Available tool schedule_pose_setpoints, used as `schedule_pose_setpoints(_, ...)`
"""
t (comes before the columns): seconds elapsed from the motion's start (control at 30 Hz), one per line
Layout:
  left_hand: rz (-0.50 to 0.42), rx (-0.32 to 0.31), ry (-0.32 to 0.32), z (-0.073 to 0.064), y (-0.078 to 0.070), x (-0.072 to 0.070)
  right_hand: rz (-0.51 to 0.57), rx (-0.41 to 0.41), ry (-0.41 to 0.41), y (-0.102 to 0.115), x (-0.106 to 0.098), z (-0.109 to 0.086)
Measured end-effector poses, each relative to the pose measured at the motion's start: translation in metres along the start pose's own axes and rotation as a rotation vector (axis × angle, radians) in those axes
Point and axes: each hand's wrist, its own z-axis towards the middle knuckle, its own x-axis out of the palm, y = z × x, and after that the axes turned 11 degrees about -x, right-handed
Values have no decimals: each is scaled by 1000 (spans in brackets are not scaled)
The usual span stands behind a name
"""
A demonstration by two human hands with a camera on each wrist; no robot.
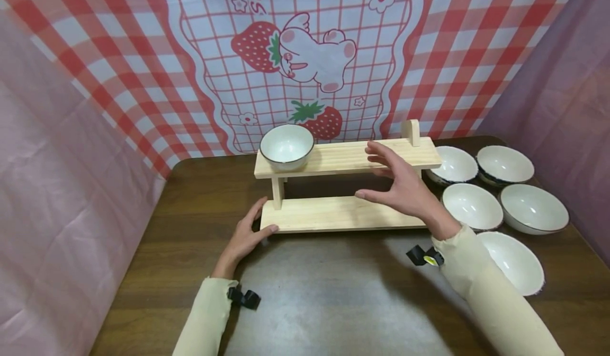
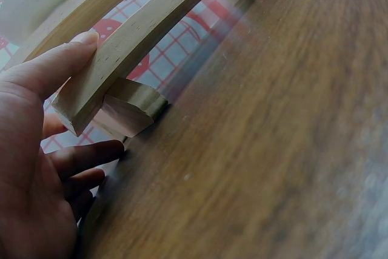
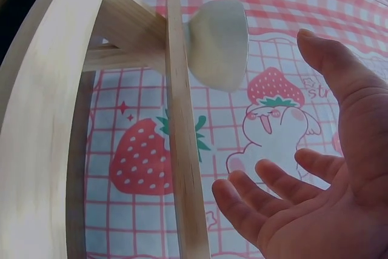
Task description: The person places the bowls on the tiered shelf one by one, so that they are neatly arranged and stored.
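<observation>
The biggest thing I see is the red and white checked cloth [image 1: 371, 38] on the far side, with strawberries and a white cartoon animal on it. Pink cloth [image 1: 57, 202] hangs on the left and on the right too. Next comes the brown wooden table [image 1: 143, 271], with a shiny grey patch in its near middle. On the far part of the table, close to the checked cloth, is a pale wooden shelf [image 1: 348, 160] with two flat boards, one above the other. My pale sleeves [image 1: 495, 297] come in from the near side. My left hand [image 1: 245, 237] holds the left end of the lower board [image 1: 333, 214], with my thumb on its near corner and my fingers around at the end. My right hand [image 1: 400, 184] is wide, with the thumb far from the fingers, up in the air by the right half of the shelf and just beside the top board's near edge. Five white bowls [image 1: 534, 207] are on the table to the right of the shelf, close together, with their hollow sides up. One more bowl [image 1: 287, 144], with a thin dark rim, sits the same way up on the left end of the top board. A little wooden post [image 1: 413, 133] sticks up at that board's right end. Small black blocks [image 1: 250, 299] are on my wrists.
</observation>
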Motion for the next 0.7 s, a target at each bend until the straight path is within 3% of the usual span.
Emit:
schedule_pose_setpoints(0.17, -5, 4, 2, 1, 1, 0, -24, -8, -14, 0, -4, -10)
schedule_pose_setpoints(0.43, -6, -6, 8, 1, 0, 0, -96, 53, -36, -4, -11, -26)
schedule_pose_setpoints(0.7, -13, -15, 10, 2, 1, 0, -138, -22, -86, -11, -20, -45)
